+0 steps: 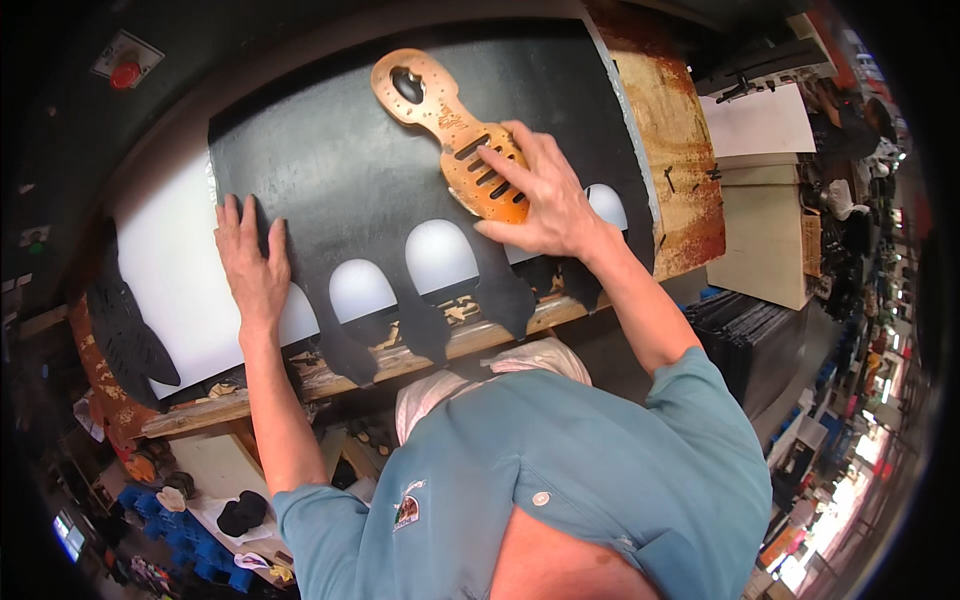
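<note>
A black sheet (pixel 310 150) lies across a white board (pixel 165 260). Rounded cut-outs along its near edge show white, with dark tongues of material between them. My left hand (pixel 250 265) rests flat on the sheet's left edge, fingers stretched out. On the sheet sits an orange-tan, sole-shaped cutting die (pixel 452 122) with an oval hole at one end and slots at the other. My right hand (pixel 550 195) grips the die's slotted end, fingers over the top and thumb at the near side. The die's underside is hidden.
Black slotted cut pieces (pixel 125 320) lie at the board's left end. A worn wooden board (pixel 670 150) extends to the right, with a stack of black sheets (pixel 745 335) below. A red button (pixel 125 74) is at the far left. A wooden ledge (pixel 400 360) runs along the near side.
</note>
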A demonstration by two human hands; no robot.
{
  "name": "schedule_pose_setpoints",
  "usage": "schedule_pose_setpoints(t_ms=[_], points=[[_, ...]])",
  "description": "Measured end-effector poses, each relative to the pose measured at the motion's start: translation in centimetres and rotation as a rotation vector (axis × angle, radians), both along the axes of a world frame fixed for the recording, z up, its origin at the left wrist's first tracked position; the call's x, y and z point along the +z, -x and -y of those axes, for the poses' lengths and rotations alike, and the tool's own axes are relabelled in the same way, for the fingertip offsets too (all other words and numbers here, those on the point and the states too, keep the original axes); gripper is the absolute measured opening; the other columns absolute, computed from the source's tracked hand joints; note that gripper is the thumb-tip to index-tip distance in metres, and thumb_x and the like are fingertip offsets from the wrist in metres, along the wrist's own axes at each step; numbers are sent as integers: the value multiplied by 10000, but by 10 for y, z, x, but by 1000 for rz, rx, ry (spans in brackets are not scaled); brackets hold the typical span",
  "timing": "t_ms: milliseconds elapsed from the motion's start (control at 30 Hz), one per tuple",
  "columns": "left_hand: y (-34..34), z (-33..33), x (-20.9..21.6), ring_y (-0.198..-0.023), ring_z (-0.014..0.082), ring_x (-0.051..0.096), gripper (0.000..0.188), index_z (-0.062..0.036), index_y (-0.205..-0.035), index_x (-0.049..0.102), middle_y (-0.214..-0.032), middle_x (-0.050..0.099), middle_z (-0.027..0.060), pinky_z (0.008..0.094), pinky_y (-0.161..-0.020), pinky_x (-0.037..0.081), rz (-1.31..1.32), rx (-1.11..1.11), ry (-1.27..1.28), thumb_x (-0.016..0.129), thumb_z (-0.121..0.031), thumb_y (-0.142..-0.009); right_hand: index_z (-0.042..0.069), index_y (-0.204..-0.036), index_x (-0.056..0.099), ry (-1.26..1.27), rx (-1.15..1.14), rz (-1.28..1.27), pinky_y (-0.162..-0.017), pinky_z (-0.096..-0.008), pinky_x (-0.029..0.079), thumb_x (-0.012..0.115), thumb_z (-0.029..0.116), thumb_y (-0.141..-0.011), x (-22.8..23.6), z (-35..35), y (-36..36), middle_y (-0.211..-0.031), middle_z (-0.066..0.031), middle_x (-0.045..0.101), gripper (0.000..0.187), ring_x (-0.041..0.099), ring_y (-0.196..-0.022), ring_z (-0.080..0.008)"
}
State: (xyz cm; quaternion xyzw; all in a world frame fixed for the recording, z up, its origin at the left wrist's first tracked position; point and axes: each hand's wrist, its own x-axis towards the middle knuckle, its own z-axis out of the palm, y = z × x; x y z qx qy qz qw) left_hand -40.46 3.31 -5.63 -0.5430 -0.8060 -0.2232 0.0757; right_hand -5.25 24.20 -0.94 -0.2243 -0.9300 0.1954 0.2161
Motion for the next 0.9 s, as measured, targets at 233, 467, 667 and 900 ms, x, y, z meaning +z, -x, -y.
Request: schedule_pose_setpoints(t_ms=[233,467,667,900], points=[[1,5,-8,-1533,457,428,467,-16,-1454,638,-1602,512,271,590,-1271,314,-11,38,-67,715,-195,-1029,4,-1206,806,10,-126,-91,-1012,-387,581,758,52,-954,-32,-5,-6,-1384,-237,701,260,724,-1184,-326],[2,3,-4,-1513,497,437,459,2,-1422,651,-1586,517,299,610,-1261,321,75,24,-128,725,-175,-1005,-20,-1526,550,310,-761,-174,-996,-403,582,750,170,-968,-1,-34,-28,-1348,-237,708,623,723,-1182,-299],[14,10,-2,-1495,523,446,499,31,-1455,587,-1580,496,337,571,-1251,367,160,35,-165,718,-69,-984,-50,-1550,497,-44,-179,234,-1169,-501,462,957,399,-691,-7,12,12,-1586,-318,452,1073,494,-1409,-477],[15,11,1,-1468,513,484,511,52,-1468,567,-1546,533,332,569,-1247,372,202,-1,-220,699,-23,-979,-25,-1372,692,59,-177,71,-1094,-492,506,921,273,-629,19,32,53,-1482,-314,538,833,564,-1267,-446]])
